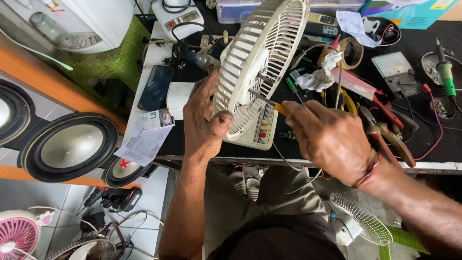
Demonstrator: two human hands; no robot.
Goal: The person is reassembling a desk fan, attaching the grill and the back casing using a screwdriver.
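Presently, fan grille (262,58): cream plastic, ribbed, round.
Left hand (204,120): fingers clasp grille rim.
Right hand (327,139): fingers pinch orange-handled screwdriver (269,102).

Your cream fan (260,58) stands tilted on the desk (433,166) near its front edge, its slatted grille facing your right side, its base with coloured buttons below. Your orange-handled screwdriver (272,103) points its thin shaft into the hub at the grille's centre.
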